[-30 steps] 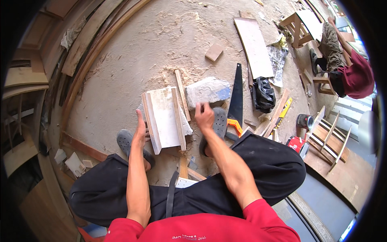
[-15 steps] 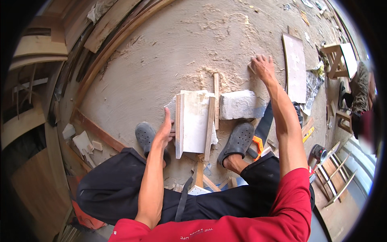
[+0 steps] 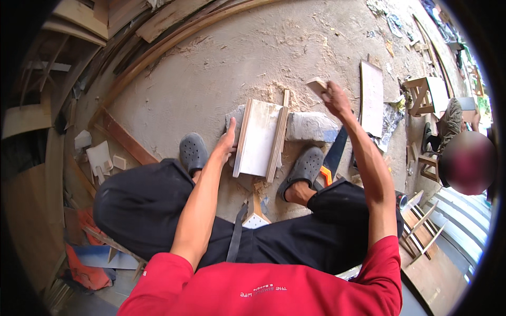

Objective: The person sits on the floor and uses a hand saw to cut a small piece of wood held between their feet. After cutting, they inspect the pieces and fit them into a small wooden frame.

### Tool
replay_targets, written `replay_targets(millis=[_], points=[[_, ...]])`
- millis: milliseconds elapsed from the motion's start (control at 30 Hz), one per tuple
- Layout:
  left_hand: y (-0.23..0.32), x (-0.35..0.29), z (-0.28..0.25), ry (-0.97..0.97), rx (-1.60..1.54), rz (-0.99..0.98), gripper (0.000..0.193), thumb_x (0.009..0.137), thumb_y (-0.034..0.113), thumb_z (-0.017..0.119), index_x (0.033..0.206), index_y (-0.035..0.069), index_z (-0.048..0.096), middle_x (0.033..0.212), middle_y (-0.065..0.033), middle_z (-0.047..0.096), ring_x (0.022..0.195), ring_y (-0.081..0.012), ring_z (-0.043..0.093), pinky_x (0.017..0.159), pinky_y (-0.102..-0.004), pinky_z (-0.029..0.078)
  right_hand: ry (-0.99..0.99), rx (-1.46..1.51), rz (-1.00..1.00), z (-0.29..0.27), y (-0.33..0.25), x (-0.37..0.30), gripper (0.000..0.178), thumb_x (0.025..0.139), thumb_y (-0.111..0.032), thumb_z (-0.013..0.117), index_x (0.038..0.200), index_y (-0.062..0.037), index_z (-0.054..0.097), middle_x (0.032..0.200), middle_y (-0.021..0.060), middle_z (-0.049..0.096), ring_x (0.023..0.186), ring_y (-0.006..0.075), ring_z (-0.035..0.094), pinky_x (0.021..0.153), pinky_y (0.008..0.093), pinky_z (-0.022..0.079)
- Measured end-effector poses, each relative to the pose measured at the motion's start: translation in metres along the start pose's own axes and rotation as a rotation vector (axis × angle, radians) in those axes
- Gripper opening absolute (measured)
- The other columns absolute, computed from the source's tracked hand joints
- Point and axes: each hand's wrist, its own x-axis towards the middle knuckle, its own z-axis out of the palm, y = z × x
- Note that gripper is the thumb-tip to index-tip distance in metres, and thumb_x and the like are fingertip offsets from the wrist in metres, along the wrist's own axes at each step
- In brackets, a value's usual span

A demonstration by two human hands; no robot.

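My right hand is closed on a small wooden block, raised over the floor beyond a pale, rough masonry block. My left hand has its thumb stretched up and its fingers against or just beside the left side of a white-faced board. Plywood strips run along both long sides of that board, which lies tilted between my feet. Under its left edge shows part of another pale block. A thin wooden stick pokes out past the board's far end.
A handsaw with an orange handle lies beside my right shoe. Farther right are a long flat board and a small wooden stool, near another seated person. Timber lines the left side, with offcuts on the floor.
My right hand has lifted off the floor with the small wooden block and come nearer and slightly left. My left hand stays beside the board, which now lies more slanted in view.
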Motion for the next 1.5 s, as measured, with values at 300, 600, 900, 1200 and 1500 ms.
replay_targets(millis=[300, 600, 900, 1200, 1500], points=[[-0.073, -0.028, 0.005, 0.285, -0.228, 0.189, 0.075, 0.090, 0.057, 0.055, 0.123, -0.010, 0.057, 0.125, -0.0196, 0.060, 0.115, -0.0246, 0.057, 0.099, -0.0346, 0.041, -0.230, 0.468, -0.038, 0.043, -0.161, -0.139, 0.029, 0.081, -0.019, 0.067, 0.106, -0.0028, 0.062, 0.092, 0.0160, 0.067, 0.086, 0.0262, 0.065, 0.076, 0.0392, 0.053], [-0.096, -0.039, 0.005, 0.376, -0.160, 0.193, 0.062, 0.090, 0.048, 0.058, 0.118, -0.008, 0.062, 0.121, -0.0190, 0.063, 0.112, -0.0259, 0.060, 0.096, -0.0369, 0.043, -0.200, 0.163, -0.165, 0.089, -0.196, -0.223, 0.019, 0.081, -0.018, 0.063, 0.098, -0.0082, 0.064, 0.090, 0.0163, 0.068, 0.086, 0.0369, 0.065, 0.074, 0.0453, 0.052], [-0.097, -0.057, 0.008, 0.155, -0.105, 0.262, 0.041, 0.090, 0.036, 0.060, 0.114, 0.003, 0.068, 0.096, -0.0076, 0.069, 0.077, -0.0152, 0.058, 0.063, -0.0318, 0.042, -0.113, 0.093, -0.272, 0.105, -0.182, -0.238, 0.013, 0.079, -0.015, 0.061, 0.090, -0.0078, 0.064, 0.088, 0.0147, 0.067, 0.083, 0.0355, 0.064, 0.072, 0.0447, 0.051], [-0.110, -0.027, 0.006, 0.103, 0.077, 0.413, 0.042, 0.087, 0.027, 0.059, 0.116, -0.002, 0.063, 0.101, -0.0110, 0.069, 0.092, -0.0185, 0.062, 0.084, -0.0338, 0.046, -0.132, -0.041, -0.280, 0.121, -0.189, -0.245, 0.013, 0.081, -0.021, 0.062, 0.093, -0.0176, 0.066, 0.085, 0.0045, 0.070, 0.089, 0.0230, 0.065, 0.081, 0.0424, 0.039], [-0.110, -0.041, 0.009, 0.119, 0.158, 0.432, 0.042, 0.086, 0.028, 0.062, 0.114, -0.004, 0.064, 0.102, -0.0115, 0.069, 0.092, -0.0186, 0.063, 0.083, -0.0337, 0.047, -0.015, -0.065, -0.317, 0.133, -0.181, -0.253, 0.020, 0.082, -0.024, 0.065, 0.100, -0.0158, 0.067, 0.091, 0.0064, 0.070, 0.090, 0.0222, 0.065, 0.088, 0.0427, 0.037]])
